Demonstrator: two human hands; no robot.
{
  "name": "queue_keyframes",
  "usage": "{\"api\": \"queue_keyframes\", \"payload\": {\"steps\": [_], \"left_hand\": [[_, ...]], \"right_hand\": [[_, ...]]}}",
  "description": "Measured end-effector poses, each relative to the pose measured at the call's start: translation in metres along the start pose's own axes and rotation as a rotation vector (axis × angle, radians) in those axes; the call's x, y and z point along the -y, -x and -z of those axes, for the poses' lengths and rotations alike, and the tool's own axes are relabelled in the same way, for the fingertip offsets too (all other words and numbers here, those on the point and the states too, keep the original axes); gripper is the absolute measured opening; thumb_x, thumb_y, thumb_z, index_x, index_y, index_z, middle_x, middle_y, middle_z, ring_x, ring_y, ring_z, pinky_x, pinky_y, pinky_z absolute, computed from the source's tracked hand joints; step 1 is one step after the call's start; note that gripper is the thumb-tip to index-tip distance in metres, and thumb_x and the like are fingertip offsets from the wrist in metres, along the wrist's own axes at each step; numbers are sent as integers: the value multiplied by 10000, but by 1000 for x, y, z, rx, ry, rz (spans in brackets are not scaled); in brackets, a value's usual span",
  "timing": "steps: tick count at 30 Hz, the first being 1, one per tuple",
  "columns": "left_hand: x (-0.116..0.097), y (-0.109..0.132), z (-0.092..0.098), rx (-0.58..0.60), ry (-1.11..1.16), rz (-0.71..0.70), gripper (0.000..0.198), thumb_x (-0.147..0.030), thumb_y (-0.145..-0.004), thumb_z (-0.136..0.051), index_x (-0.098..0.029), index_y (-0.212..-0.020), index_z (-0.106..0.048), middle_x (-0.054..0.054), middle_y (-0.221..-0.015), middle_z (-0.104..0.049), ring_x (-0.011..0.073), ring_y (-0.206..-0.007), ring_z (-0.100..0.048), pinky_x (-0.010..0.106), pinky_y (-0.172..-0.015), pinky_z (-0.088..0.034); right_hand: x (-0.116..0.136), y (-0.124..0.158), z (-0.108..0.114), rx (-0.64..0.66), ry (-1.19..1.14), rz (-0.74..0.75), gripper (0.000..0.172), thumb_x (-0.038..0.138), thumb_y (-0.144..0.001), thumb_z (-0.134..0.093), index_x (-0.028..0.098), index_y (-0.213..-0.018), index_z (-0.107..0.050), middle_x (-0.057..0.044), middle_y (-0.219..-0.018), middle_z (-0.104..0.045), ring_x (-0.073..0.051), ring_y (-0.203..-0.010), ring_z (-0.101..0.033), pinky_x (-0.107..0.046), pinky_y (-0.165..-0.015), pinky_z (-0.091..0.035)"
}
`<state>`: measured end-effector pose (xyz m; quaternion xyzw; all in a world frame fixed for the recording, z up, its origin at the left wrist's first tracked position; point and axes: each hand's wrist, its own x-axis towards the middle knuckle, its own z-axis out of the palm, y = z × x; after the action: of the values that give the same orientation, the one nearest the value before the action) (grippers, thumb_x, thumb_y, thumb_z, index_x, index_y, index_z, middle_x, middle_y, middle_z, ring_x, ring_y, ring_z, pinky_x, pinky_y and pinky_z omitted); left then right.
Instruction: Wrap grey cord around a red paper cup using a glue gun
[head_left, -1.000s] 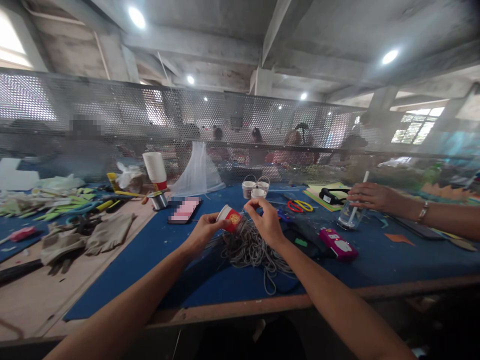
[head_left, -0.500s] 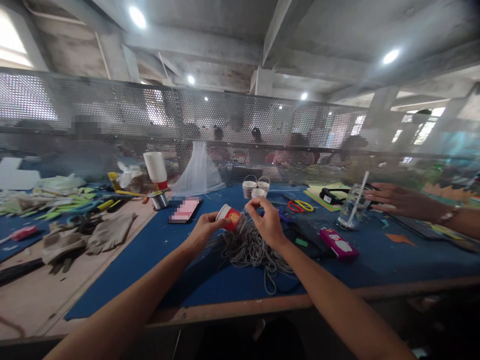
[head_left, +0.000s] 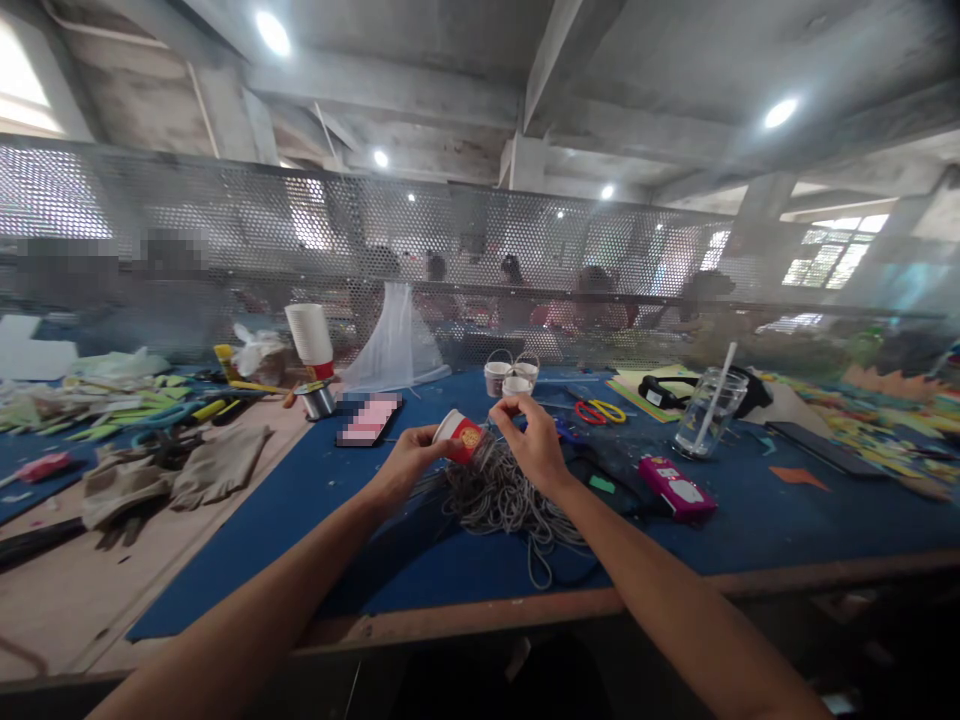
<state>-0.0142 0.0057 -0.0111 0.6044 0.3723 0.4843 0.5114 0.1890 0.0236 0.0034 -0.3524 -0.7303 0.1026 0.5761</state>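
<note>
My left hand [head_left: 411,462] is closed around a red paper cup [head_left: 468,441] with a white end, tilted on its side above the table. Just to the right of the cup, my right hand [head_left: 531,440] is pinched, thumb against fingertips; what lies between them is too small to make out. Under both hands is a loose heap of grey cord [head_left: 510,500], and it partly blends with the cup's right end. Several small white cups with handles [head_left: 517,385] stand behind my right hand.
Around the hands lie a phone [head_left: 370,419], scissors [head_left: 600,411], a purple box [head_left: 676,489] and a glass jar with a straw [head_left: 708,415]. At left stand stacked paper cups [head_left: 308,335] and a wire spool [head_left: 316,400], near work gloves [head_left: 217,467]. A perforated screen [head_left: 457,225] closes the back.
The other person's hand beside the glass jar at right has left the view. My hands and the red cup have barely moved.
</note>
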Motion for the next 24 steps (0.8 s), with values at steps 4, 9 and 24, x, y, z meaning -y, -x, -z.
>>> {"api": "queue_keyframes", "payload": {"steps": [4, 9, 24], "left_hand": [[0, -1, -1, -8, -28, -3, 200, -329, -749, -702, -159, -827, -772, 36, -755, -740, 188, -695, -638, 289, -748, -457], [1, -1, -1, 0, -33, -8, 206, -331, -751, -698, -158, -831, -774, 39, -764, -742, 192, -703, -634, 288, -753, -453], [-1, 0, -1, 5, -13, -13, 212, -332, -748, -707, -151, -836, -773, 42, -746, -731, 200, -705, -635, 297, -746, -457]], "right_hand": [[-1, 0, 0, -4, 26, 2, 168, 369, -913, -579, 217, -858, -626, -18, -823, -677, -179, -790, -624, -325, -831, -460], [-3, 0, -1, -6, 41, -5, 161, 355, -913, -581, 215, -850, -628, -13, -811, -678, -174, -781, -624, -314, -823, -452], [-8, -1, -3, 3, 50, -28, 143, 336, -898, -598, 209, -842, -635, -15, -798, -684, -172, -767, -631, -298, -786, -463]]}}
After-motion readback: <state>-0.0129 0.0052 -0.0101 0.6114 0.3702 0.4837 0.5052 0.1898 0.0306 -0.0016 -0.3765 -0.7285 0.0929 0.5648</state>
